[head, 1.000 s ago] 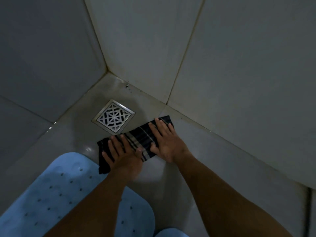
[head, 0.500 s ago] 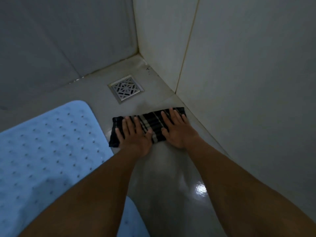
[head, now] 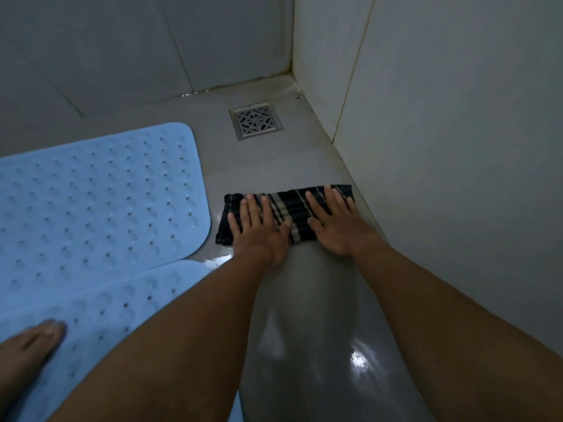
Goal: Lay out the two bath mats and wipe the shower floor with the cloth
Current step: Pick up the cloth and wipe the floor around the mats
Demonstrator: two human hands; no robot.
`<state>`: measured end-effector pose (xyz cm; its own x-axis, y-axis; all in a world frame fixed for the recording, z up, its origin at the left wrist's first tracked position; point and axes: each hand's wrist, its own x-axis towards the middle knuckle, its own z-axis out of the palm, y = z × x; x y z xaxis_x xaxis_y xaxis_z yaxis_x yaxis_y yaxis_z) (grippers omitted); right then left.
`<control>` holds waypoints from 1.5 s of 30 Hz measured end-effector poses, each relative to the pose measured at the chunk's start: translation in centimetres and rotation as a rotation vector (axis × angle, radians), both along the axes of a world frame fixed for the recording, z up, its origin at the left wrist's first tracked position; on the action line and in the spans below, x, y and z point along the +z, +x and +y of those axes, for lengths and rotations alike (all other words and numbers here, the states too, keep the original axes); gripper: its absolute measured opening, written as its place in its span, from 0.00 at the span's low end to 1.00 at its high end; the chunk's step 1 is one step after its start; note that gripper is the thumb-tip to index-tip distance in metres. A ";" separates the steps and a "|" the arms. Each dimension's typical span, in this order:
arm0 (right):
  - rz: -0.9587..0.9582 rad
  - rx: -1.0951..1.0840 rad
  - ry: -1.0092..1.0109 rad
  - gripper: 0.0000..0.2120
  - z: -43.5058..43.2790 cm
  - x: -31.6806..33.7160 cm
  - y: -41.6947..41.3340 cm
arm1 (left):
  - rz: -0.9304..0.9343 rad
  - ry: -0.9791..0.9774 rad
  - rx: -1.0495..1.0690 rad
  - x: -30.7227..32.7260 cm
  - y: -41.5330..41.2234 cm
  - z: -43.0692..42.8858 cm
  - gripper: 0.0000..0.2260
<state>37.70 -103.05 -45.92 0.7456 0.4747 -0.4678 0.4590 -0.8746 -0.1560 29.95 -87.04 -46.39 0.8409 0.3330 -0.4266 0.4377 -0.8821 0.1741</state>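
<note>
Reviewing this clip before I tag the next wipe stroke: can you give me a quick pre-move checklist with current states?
1. Both palms flat on the cloth: ok; left hand and right hand press it side by side.
2. Cloth flat on the shower floor: ok.
3. Cloth clear of the upper bath mat: ok, a strip of floor shows between.
4. Two mats laid: ok; lower bath mat meets the upper one.
5. Drain uncovered: ok.
6. Strip along the right wall wiped: cannot tell.

Both hands flat on striped cloth (head: 286, 213); wet shower floor (head: 320, 315), blue mats beside
</note>
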 end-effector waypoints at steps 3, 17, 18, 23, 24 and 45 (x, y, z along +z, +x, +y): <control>0.006 0.021 -0.003 0.30 -0.9 0.1 -1.2 | 0.010 -0.009 0.018 0.1 -1.4 -1.1 0.34; 0.088 0.089 -0.082 0.32 -7.9 1.3 -9.2 | 0.110 -0.103 0.096 1.6 -10.0 -9.1 0.34; 0.083 0.086 -0.078 0.32 -7.9 1.2 -9.3 | 0.114 -0.109 0.092 1.8 -10.0 -9.1 0.34; 0.056 0.083 -0.091 0.32 -7.8 0.4 -9.1 | 0.123 -0.138 0.079 1.5 -9.8 -8.6 0.34; 0.056 0.082 -0.098 0.32 -7.6 0.4 -9.1 | 0.134 -0.146 0.077 1.4 -9.7 -8.4 0.34; -0.014 0.005 -0.079 0.31 -7.5 0.0 -11.3 | 0.055 -0.119 0.071 0.8 -12.4 -9.6 0.33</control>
<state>26.39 -110.54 -45.92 0.7504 0.4400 -0.4933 0.4646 -0.8819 -0.0798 17.58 -96.69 -45.63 0.7914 0.3355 -0.5110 0.5102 -0.8230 0.2498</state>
